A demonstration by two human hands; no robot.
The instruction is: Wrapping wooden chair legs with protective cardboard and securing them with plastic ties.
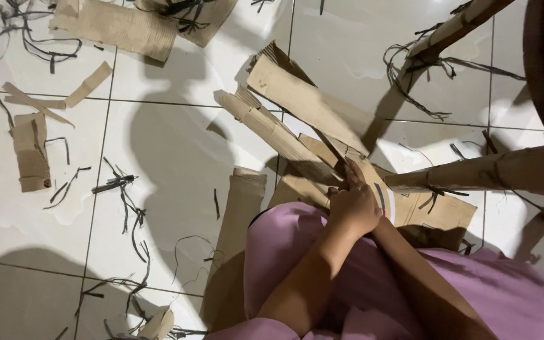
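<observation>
The left hand [352, 204] is closed, fingers curled, on a folded brown corrugated cardboard strip [284, 135] that fans up and left from the lap. The right hand is hidden beneath the left; only its forearm [429, 283] shows, so its grip cannot be told. The held strip lies above the pink-clothed lap [297, 252], near the middle of the white tiled floor [177, 157], and touches a flat brown cardboard panel [429, 211] under the hands.

Progress, as a judgement: much cutting or tearing appears done. Loose cardboard offcuts [29, 151] lie toward the floor's left edge, a larger corrugated sheet [118, 25] at the top left corner, and thin black strips [121, 189] are scattered across the tiles. Rolled cardboard tubes [492, 170] at the right edge look assembled. The piece in hand looks unfinished.

Markings: the flat panel carries a small printed patch, a dark curved stripe beside a red one on white, just right of the left hand. No other labels visible.
</observation>
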